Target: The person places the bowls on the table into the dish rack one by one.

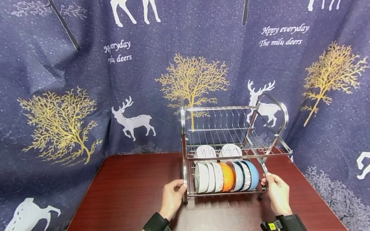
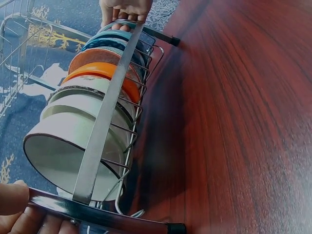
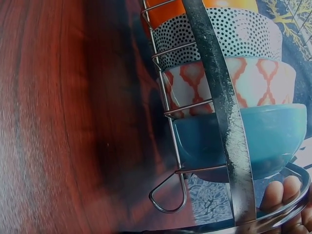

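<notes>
A two-tier metal dish rack (image 1: 225,157) stands upright between my hands. At its left side frame, my left hand (image 1: 172,194) grips the upright with thumb and fingers. My right hand (image 1: 278,193) holds the right side frame, its fingers (image 3: 273,194) curled round the metal tube in the right wrist view. The lower tier carries a row of bowls on their sides: several white ones (image 1: 202,178), an orange bowl (image 1: 227,177), a dotted bowl (image 3: 248,34), a red-patterned bowl (image 3: 268,80) and a blue bowl (image 1: 253,175). Whether the rack's feet touch the table I cannot tell.
Two white dishes, one at the left (image 1: 206,152) and one at the right (image 1: 231,150), show behind the bowls. The dark red table (image 1: 130,183) extends to both sides of the rack. A blue curtain (image 1: 167,41) with deer and trees hangs behind it.
</notes>
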`<state>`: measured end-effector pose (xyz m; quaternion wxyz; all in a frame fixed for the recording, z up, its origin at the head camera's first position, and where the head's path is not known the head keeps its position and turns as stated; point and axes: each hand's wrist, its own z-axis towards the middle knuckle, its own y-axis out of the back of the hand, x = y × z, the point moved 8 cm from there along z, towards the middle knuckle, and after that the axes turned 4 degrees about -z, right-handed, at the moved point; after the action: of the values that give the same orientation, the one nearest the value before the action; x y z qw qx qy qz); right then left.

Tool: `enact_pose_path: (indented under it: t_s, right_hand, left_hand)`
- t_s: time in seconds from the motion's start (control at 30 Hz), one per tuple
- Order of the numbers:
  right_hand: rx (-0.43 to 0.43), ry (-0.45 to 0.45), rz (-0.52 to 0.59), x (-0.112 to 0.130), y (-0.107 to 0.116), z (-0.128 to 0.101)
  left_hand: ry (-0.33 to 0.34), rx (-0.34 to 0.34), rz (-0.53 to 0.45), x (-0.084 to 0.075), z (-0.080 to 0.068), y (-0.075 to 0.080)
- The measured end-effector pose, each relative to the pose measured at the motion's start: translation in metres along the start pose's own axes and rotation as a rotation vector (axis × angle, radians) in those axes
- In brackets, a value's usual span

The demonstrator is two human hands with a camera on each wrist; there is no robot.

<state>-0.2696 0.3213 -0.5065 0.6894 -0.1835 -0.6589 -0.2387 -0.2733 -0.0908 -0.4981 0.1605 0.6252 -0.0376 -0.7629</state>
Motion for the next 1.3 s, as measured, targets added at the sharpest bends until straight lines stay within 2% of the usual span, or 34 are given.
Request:
enact_pose_path:
  t_s: [0.43,0.67,0.77,0.8,0.9,0.97,1.1,1.2,1.23,1.3]
  right_hand:
    - [-0.02,-0.019,-0.003,-0.004,0.021,0.013]
    - [0.008,0.084,0.076,-0.028,0.039,0.037]
    - [0.007,0.105,0.054,-0.033,0.045,0.045]
    - [0.002,0.099,0.084,-0.036,0.048,0.048]
    - [-0.02,0.085,0.053,-0.036,0.054,0.05]
    - [-0.032,0.062,0.074,-0.043,0.06,0.057]
    - [-0.059,0.02,0.06,-0.072,0.072,0.08]
    - [-0.067,0.002,0.101,-0.094,0.081,0.096]
    - [-0.063,0.007,0.126,-0.097,0.083,0.099]
    - [-0.061,0.009,0.085,-0.09,0.087,0.097]
  left_hand:
    - [-0.009,-0.003,-0.024,-0.008,-0.002,-0.023]
    - [-0.013,0.025,-0.042,-0.013,-0.002,-0.039]
    - [-0.033,0.025,-0.048,-0.017,-0.003,-0.044]
    - [-0.036,0.024,-0.046,-0.018,-0.003,-0.046]
    - [-0.041,0.031,-0.054,-0.02,-0.004,-0.052]
    - [-0.041,0.037,-0.063,-0.021,-0.004,-0.056]
    - [-0.04,0.037,-0.073,-0.023,-0.004,-0.064]
    - [-0.044,0.037,-0.078,-0.024,-0.006,-0.069]
    - [-0.045,0.04,-0.084,-0.025,-0.006,-0.071]
    - [-0.05,0.046,-0.092,-0.026,-0.007,-0.076]
